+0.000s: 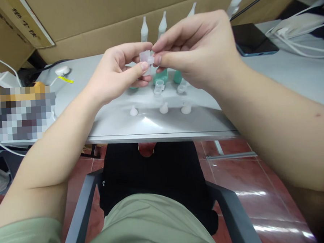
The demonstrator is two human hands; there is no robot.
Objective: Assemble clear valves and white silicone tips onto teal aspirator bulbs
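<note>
Above the desk, my left hand (121,67) pinches a small translucent plastic fitting (145,58) between thumb and fingers. My right hand (190,47) meets it from the right, its thumb and forefinger closed at the fitting's small side end. Whether a separate small part sits in those right fingertips is hard to make out. Behind the hands stand slim white pointed nozzles (144,28) and green rounded pieces (161,77), partly covered by my fingers. Below lie a clear ring-shaped fitting (159,87), another clear fitting (182,86) and three white cone-shaped tips (164,108).
A dark phone (252,39) lies at the right, beside white cables (296,42). At the left are a white charger (7,79), a round white object (62,70) and a blurred-out item (26,114). Cardboard (96,16) walls the back of the grey desk (116,129).
</note>
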